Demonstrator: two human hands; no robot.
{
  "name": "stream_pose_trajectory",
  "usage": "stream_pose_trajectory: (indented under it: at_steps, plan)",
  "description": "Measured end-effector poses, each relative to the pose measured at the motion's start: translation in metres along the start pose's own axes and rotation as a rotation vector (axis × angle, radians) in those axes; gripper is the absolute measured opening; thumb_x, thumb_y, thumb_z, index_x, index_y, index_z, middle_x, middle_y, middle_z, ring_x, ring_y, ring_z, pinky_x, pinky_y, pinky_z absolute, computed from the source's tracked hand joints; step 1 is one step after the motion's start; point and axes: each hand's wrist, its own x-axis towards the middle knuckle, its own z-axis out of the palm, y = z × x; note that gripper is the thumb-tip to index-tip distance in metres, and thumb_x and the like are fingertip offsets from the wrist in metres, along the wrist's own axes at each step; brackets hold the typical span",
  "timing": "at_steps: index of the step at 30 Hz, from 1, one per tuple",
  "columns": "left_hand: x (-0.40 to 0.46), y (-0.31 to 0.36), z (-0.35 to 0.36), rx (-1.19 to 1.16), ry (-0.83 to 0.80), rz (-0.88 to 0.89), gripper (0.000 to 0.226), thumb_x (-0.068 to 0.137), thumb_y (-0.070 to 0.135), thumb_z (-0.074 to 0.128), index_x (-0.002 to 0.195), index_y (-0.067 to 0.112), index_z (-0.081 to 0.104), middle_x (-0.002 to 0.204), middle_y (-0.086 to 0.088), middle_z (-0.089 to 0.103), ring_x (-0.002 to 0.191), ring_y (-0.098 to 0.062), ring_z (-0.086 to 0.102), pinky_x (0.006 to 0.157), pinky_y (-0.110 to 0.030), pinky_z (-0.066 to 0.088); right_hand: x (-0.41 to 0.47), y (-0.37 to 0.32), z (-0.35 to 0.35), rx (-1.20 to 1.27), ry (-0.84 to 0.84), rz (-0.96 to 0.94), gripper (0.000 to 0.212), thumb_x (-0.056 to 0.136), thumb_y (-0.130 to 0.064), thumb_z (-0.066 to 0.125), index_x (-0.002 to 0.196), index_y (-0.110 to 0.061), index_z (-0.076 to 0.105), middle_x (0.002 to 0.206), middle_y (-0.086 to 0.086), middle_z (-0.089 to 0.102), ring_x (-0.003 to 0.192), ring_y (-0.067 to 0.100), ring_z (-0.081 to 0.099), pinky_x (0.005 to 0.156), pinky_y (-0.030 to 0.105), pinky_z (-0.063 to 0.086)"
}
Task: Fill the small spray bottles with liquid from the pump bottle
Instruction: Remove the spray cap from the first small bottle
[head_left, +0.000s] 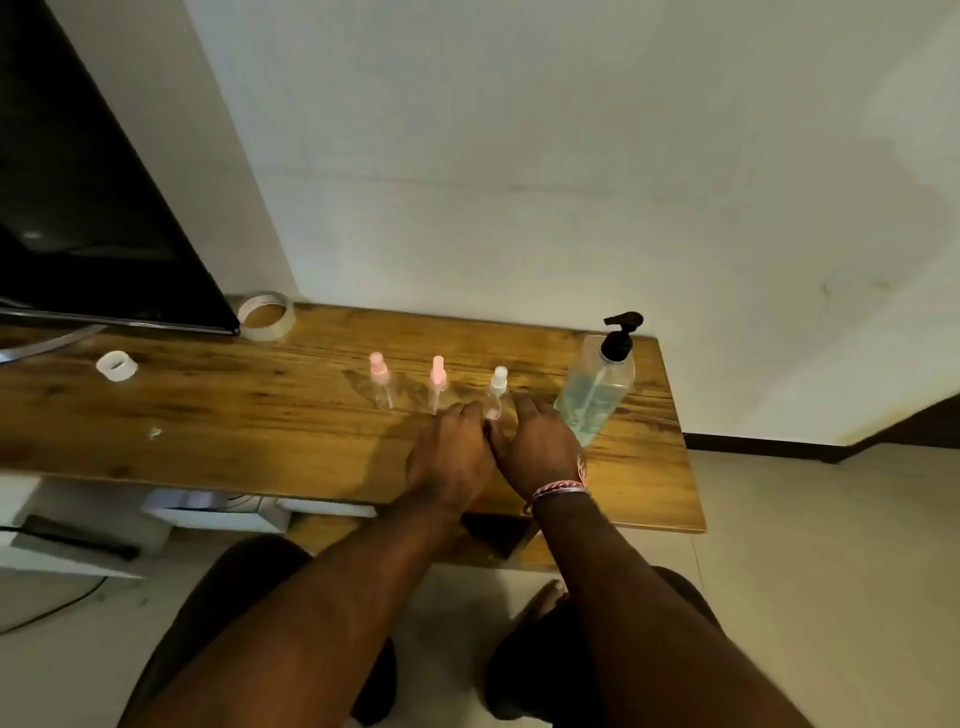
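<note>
Left hand: left hand (451, 457) lies palm down on the wooden table (208, 415), fingers loosely curved, tips touching the base of the white-capped spray bottle (496, 397); a grip cannot be told
Right hand: right hand (540, 441) lies palm down beside it, fingers fairly straight, holding nothing visible; a wristband (558, 491) sits on the wrist
Spray bottles: white-capped one at 12 o'clock of the hands; two pink-capped bottles (437, 387), (382, 382) upright at 11 and 10 o'clock
Pump bottle: pump bottle (597, 389), upright, black pump, pale liquid, at 2 o'clock, just beside the right hand
Further out: tape roll (266, 316) and small white ring (117, 365) at 10 o'clock, near a dark screen (93, 208)
</note>
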Motion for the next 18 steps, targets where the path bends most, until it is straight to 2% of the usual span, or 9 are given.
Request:
stream_pose_trajectory:
  at_steps: [3,6,9,14,18]
  plan:
    - [0.018,-0.004,0.017,-0.020,0.009,-0.026,0.036,0.104,0.027,0.054,0.139,0.020,0.060,0.128,-0.005,0.069,0.114,-0.027,0.067,0.087,-0.039,0.055,0.018,0.011,0.013,0.074,0.009,0.042,0.053,0.099,-0.045,0.059,0.139,-0.010,0.056,0.140,0.011,0.060,0.128,0.030,0.057,0.101,0.035,0.046]
    - [0.033,-0.008,0.032,-0.064,-0.014,-0.080,0.053,0.106,0.025,0.052,0.157,0.018,0.044,0.147,-0.006,0.060,0.131,-0.029,0.060,0.099,-0.043,0.053,0.036,0.016,0.025,0.147,-0.018,0.072,0.060,0.097,-0.044,0.063,0.145,-0.010,0.052,0.140,0.013,0.061,0.129,0.031,0.056,0.104,0.036,0.045]
    - [0.046,-0.015,0.044,-0.130,-0.001,-0.062,0.059,0.103,0.019,0.054,0.161,0.015,0.040,0.152,-0.007,0.057,0.139,-0.029,0.055,0.108,-0.045,0.051,0.049,0.021,0.036,0.196,0.011,0.065,0.061,0.096,-0.047,0.064,0.147,-0.014,0.052,0.140,0.010,0.062,0.129,0.029,0.057,0.106,0.039,0.046]
    - [0.050,-0.021,0.058,-0.204,0.030,-0.014,0.050,0.103,0.018,0.056,0.153,0.018,0.050,0.142,-0.004,0.065,0.128,-0.027,0.063,0.102,-0.043,0.054,0.051,0.031,0.048,0.283,0.056,0.054,0.039,0.097,-0.042,0.065,0.127,-0.018,0.065,0.115,0.005,0.071,0.103,0.025,0.065,0.087,0.037,0.053]
    - [0.044,-0.021,0.056,-0.265,0.010,0.008,0.058,0.102,0.016,0.060,0.158,0.021,0.045,0.150,-0.002,0.061,0.135,-0.024,0.059,0.110,-0.041,0.051,0.043,0.029,0.047,0.363,0.124,0.074,0.026,0.097,-0.041,0.066,0.111,-0.019,0.068,0.096,-0.004,0.070,0.084,0.012,0.060,0.072,0.028,0.045]
